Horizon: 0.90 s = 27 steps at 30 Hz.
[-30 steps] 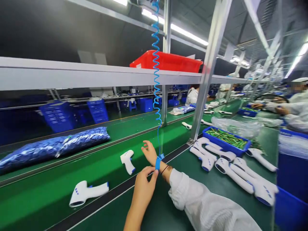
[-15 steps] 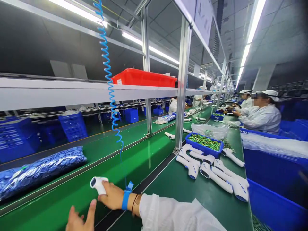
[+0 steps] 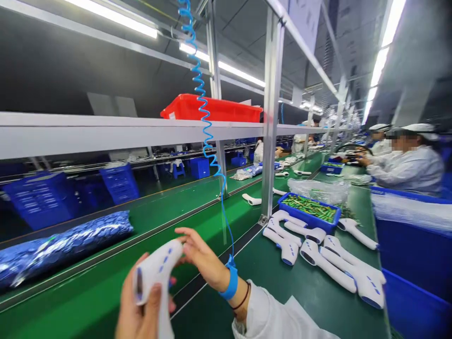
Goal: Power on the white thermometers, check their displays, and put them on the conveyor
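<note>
A white infrared thermometer point(image 3: 163, 263), gun-shaped with small blue buttons, is in my left hand point(image 3: 139, 301). The fingers wrap its handle, and a dark oval end faces left. My right hand point(image 3: 203, 256), with a blue strap on the wrist, is at the thermometer's rear end; its fingers are spread and at most brush the casing. To the right, several similar white thermometers point(image 3: 332, 263) lie in a loose group on the green bench top point(image 3: 268, 292). Behind them sits a blue tray point(image 3: 310, 219) of small green-and-yellow parts.
A blue coiled cord point(image 3: 206, 127) hangs down to the wrist strap. One metal post point(image 3: 271, 117) stands at the bench, under a shelf with a red bin point(image 3: 215, 109). Blue parts fill a clear bag point(image 3: 67, 249) at left. Co-workers point(image 3: 406, 160) sit along the right side.
The thermometer has passed from my right hand to my left and been raised closer, its buttons now showing. My right fingers have loosened and spread. The view has shifted slightly left.
</note>
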Motion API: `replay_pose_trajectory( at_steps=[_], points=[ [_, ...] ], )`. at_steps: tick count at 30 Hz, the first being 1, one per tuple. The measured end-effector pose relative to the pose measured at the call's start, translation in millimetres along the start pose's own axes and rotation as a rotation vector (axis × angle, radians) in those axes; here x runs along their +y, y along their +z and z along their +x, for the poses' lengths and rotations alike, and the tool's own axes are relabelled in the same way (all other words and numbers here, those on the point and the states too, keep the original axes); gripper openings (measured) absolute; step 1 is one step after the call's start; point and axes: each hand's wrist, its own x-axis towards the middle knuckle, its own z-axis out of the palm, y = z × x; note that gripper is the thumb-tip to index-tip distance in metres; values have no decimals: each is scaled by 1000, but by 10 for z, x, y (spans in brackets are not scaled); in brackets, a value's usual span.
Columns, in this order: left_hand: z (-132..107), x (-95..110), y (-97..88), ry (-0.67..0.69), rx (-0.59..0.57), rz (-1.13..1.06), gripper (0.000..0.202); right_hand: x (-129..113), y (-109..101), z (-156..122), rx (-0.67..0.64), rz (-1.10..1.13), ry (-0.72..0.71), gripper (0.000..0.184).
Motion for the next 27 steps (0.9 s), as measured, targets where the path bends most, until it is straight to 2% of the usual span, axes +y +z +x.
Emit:
replay_pose_trajectory(
  at_steps=[3, 5, 10, 15, 20, 27],
  points=[
    [-178, 144, 148, 53, -60, 184, 68, -29, 48, -20, -40, 184, 18, 49],
    [-221, 189, 176, 73, -88, 256, 65, -47, 80, -33, -31, 292, 14, 41],
    [-277, 262, 155, 124, -205, 258, 64, -72, 157, -68, 6, 486, 55, 27],
    [-323, 279, 182, 183, -187, 309, 65, -125, 179, -85, -65, 549, 115, 26],
    [-339, 310, 194, 241, -200, 348, 64, -77, 166, -87, -63, 604, 132, 21],
    [-320, 306, 170, 238, -199, 359, 66, -71, 179, -92, -60, 562, 135, 22]
  ],
)
